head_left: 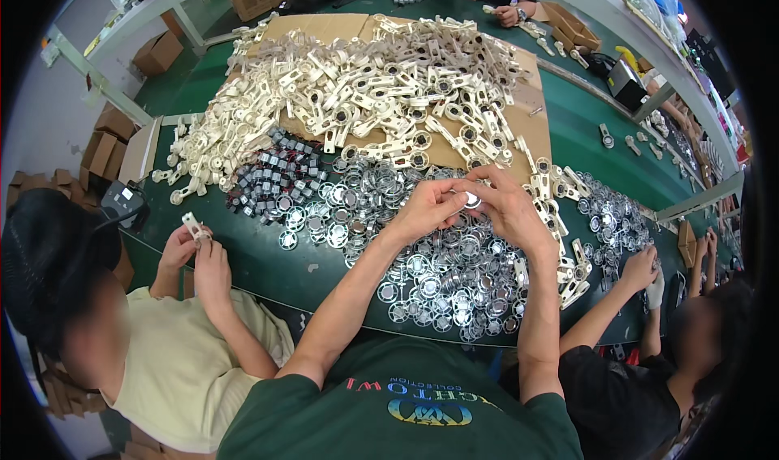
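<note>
Head view, as it reaches me at my remote station: the wearer's 2 bare hands meet above a green table (260, 267). I see the left hand (430, 206) with thumb and forefinger pinched nearly together on a small silver round part (472, 200). The right hand (516, 210) arches in from the other side, its fingers bent and its tips drawn close on the same part. I cannot tell which of the 2 bears more of the hold, since the fingers cover some of it.

Below the hands I have a loose heap of silver ring-shaped parts (430, 285). To its upper left sits a cluster of dark block-shaped parts (280, 172), and behind these a large pile of ivory arm-shaped pieces (349, 87) spreads across a cardboard sheet (531, 145). More silver parts (610, 217) lie to the right.

I count 3 co-workers near the table. At the left, a person in a pale shirt (187, 363) holds an ivory piece (193, 225) in 2 hands. At the right, a person in black (621, 403) reaches toward the silver parts. Across the table, another person's hands (507, 15) show near the top edge.
</note>
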Motion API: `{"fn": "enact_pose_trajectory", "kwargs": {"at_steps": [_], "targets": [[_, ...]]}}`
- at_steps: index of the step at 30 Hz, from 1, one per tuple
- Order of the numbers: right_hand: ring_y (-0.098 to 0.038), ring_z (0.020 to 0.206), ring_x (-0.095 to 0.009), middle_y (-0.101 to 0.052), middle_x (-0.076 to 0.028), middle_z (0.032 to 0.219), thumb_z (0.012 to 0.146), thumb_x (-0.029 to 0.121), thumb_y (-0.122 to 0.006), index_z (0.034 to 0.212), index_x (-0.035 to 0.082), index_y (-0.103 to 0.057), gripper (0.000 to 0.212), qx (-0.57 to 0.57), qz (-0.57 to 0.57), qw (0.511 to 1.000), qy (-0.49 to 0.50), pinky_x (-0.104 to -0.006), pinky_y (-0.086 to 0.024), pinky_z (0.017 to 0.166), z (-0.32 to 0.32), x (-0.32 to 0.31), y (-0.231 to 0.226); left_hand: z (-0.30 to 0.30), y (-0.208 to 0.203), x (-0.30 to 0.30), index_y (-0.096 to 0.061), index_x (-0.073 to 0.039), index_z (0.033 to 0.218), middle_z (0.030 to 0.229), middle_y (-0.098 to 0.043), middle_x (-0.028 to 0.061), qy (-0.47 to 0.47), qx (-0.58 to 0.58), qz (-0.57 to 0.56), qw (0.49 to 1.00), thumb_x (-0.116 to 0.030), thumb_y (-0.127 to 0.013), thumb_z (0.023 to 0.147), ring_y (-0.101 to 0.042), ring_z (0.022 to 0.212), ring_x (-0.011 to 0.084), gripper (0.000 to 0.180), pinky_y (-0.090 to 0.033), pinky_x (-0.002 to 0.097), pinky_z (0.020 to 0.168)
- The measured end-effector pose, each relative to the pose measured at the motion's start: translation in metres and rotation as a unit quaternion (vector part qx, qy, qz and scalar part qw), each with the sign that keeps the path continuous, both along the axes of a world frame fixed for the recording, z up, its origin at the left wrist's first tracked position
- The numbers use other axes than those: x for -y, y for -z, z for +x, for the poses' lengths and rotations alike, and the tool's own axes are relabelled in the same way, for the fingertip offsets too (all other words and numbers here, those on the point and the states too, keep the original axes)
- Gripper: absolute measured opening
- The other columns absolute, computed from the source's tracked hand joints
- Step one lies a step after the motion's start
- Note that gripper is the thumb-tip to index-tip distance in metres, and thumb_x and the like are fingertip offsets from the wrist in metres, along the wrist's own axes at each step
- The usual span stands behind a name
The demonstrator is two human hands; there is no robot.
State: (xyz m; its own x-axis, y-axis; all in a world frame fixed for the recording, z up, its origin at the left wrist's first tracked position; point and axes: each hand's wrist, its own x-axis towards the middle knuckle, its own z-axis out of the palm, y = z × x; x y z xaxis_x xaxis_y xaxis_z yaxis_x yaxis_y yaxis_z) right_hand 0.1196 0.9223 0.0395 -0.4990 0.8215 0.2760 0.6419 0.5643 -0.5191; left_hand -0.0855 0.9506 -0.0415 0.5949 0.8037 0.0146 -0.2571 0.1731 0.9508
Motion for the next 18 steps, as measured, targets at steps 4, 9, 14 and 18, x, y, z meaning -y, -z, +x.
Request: {"fn": "enact_pose_trajectory", "kwargs": {"at_steps": [4, 9, 14, 18], "targets": [[-0.064, 0.114, -0.027, -0.063, -0.009, 0.128, 0.08, 0.002, -0.082, 0.138, 0.012, -0.065, 0.062, -0.204, -0.098, 0.973, 0.044, -0.0407, -0.058, 0.088, -0.007, 0.011, 0.008, 0.006, -0.004, 0.004, -0.062, -0.002, 0.139, 0.082, -0.068, -0.0018, -0.052, 0.009, 0.026, 0.998, -0.022, -0.066, 0.106, -0.056, 0.064, 0.0042, 0.038, -0.045, 0.0215, 0.056], [-0.069, 0.093, -0.014, -0.071, -0.008, 0.112, 0.085, -0.001, -0.082, 0.13, -0.001, -0.062, 0.049, -0.332, -0.111, 0.928, 0.129, -0.0285, -0.059, 0.083, 0.001, 0.01, 0.054, 0.018, -0.005, 0.01, -0.054, -0.002, 0.146, 0.123, -0.07, 0.0061, -0.043, -0.009, 0.06, 0.997, -0.011, -0.058, 0.108, -0.065, 0.097, 0.0089, 0.039, -0.056, 0.0251, 0.081], [-0.071, 0.089, -0.014, -0.072, -0.01, 0.11, 0.084, -0.002, -0.083, 0.121, -0.004, -0.066, 0.041, -0.435, -0.195, 0.86, 0.182, -0.0251, -0.059, 0.079, 0.0, 0.017, 0.055, 0.029, -0.005, 0.014, -0.057, -0.002, 0.139, 0.122, -0.071, 0.0056, -0.101, -0.005, 0.139, 0.985, -0.003, -0.054, 0.106, -0.067, 0.106, 0.0116, 0.033, -0.057, 0.0265, 0.088], [-0.069, 0.087, -0.011, -0.073, -0.007, 0.103, 0.084, -0.004, -0.083, 0.111, -0.005, -0.07, 0.03, -0.415, -0.13, 0.875, 0.213, -0.0253, -0.057, 0.079, 0.0, 0.018, 0.068, 0.041, -0.016, 0.022, -0.065, 0.0, 0.131, 0.119, -0.073, 0.0076, -0.152, -0.027, 0.179, 0.972, 0.004, -0.055, 0.103, -0.068, 0.106, 0.0119, 0.029, -0.057, 0.0276, 0.091]]}}
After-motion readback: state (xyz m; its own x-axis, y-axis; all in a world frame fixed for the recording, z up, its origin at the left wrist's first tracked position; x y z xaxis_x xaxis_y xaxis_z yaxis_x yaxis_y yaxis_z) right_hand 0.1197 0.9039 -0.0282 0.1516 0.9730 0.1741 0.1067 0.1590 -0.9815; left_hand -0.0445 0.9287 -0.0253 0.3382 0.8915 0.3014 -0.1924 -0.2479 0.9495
